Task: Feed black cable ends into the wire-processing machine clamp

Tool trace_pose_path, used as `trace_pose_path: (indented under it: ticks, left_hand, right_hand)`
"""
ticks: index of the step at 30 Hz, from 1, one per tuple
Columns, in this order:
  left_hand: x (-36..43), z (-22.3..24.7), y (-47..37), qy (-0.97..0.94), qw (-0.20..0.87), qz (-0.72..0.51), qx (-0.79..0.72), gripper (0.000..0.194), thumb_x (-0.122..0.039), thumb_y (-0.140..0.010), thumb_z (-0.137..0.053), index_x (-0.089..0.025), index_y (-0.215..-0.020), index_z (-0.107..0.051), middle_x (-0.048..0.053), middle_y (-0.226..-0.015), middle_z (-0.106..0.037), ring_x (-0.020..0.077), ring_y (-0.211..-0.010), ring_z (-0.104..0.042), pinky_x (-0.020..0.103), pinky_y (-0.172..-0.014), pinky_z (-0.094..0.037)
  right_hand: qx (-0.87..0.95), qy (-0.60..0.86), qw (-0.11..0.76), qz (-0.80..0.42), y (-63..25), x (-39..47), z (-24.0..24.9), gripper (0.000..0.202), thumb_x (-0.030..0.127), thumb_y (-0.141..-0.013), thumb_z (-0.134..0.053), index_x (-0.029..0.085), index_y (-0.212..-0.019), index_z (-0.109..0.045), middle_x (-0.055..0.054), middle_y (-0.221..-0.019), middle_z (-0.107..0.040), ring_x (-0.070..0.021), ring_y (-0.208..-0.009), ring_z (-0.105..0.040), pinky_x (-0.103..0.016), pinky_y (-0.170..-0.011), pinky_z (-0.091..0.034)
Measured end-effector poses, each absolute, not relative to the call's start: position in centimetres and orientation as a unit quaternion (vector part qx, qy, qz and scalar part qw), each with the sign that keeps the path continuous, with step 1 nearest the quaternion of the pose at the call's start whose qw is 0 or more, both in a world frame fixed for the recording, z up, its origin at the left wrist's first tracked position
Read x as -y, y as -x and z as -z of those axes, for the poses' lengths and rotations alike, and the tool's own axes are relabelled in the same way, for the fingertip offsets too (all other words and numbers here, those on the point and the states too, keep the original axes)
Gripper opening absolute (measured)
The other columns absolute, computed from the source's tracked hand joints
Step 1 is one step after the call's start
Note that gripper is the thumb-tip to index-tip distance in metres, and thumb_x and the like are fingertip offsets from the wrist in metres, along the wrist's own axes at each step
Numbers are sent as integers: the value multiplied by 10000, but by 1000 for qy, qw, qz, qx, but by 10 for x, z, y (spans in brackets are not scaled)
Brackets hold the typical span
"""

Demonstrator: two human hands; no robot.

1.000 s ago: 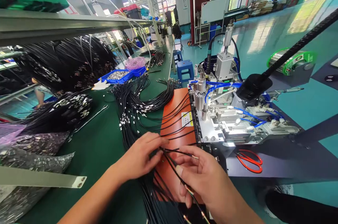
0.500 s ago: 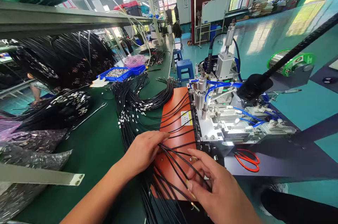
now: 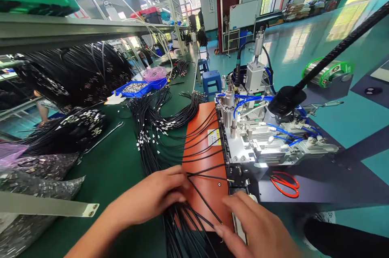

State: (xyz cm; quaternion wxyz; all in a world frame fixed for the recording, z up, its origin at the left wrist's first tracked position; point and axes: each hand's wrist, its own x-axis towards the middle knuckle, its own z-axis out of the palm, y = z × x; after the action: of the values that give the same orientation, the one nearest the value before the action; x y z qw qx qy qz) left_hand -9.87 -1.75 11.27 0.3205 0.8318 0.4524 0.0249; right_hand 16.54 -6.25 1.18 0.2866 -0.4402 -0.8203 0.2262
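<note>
My left hand [image 3: 165,191] is curled over thin black cables [image 3: 206,201] at the left side of an orange-brown sloped plate [image 3: 203,128]. Two of the cables fan out from under its slightly blurred fingertips, one towards the machine edge and one down to the right. Near the plate's lower right corner is my right hand [image 3: 258,221], thumb and fingers apart. A cable end lies close to its thumb; whether they touch I cannot tell. Higher up, several cables run side by side across the plate to a slotted black strip [image 3: 225,144].
A metal machine [image 3: 261,128] with blue air tubes stands right of the plate. Red-handled scissors [image 3: 285,184] lie before it. Cable bundles [image 3: 148,108] and a blue parts tray [image 3: 136,89] are on the green bench [image 3: 112,181]. A metal bar [image 3: 54,204] juts in at left.
My right hand has let go of the cables and moved a little right and down, its fingers parting. One cable now lies straight towards the machine edge. My left hand has shifted slightly down.
</note>
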Motion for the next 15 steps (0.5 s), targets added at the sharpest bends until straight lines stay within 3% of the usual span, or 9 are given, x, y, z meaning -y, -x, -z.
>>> trace_pose_path:
  ticks: [3,5,7,10,12,15]
  left_hand:
    - [19,-109,86,-852,232,-20,-469,170,-98,-978,-469,-183,-907,-598,26,-948,-588,159,-817,-578,256,-709,-453]
    - [23,-109,76,-869,257,-6,-423,169,-80,-961,-487,-196,-907,-598,9,-922,-606,157,-841,-588,249,-740,-464]
    - [29,-103,63,-885,288,-4,-365,180,-88,-967,-489,-213,-993,-616,11,-1017,-642,162,-961,-603,251,-854,-479]
    - [33,-74,38,-901,150,-66,-401,231,-128,-979,-462,-146,-1184,-565,138,-1298,-572,267,-1169,-526,403,-1007,-449]
    - [28,-50,23,-897,62,-60,-434,191,-149,-965,-488,-113,-1127,-584,165,-1187,-619,308,-1058,-547,465,-927,-479]
    - [17,-40,18,-890,38,-32,-453,152,-139,-974,-473,-127,-1017,-618,124,-985,-668,285,-917,-565,461,-856,-490]
  right_hand:
    - [845,432,281,-141,-152,50,-13,214,112,-835,-515,214,-905,-689,-25,-721,-700,-217,-585,-705,-291,-502,-518]
    - [837,429,304,-153,-147,42,-20,290,80,-873,-442,218,-911,-694,-23,-727,-691,-202,-603,-707,-290,-560,-537]
    - [810,450,343,-153,-147,35,-29,284,137,-943,-422,225,-949,-693,-25,-762,-696,-206,-639,-713,-301,-584,-540]
    - [784,472,380,-135,-151,22,-38,252,213,-987,-439,238,-997,-690,-27,-806,-707,-218,-691,-722,-327,-634,-551]
    - [784,471,381,-137,-154,15,-38,234,224,-988,-453,243,-1023,-684,-32,-856,-717,-216,-722,-725,-342,-692,-563]
    - [782,472,378,-151,-156,11,-35,240,227,-994,-441,246,-1040,-676,-34,-895,-728,-207,-734,-723,-339,-696,-571]
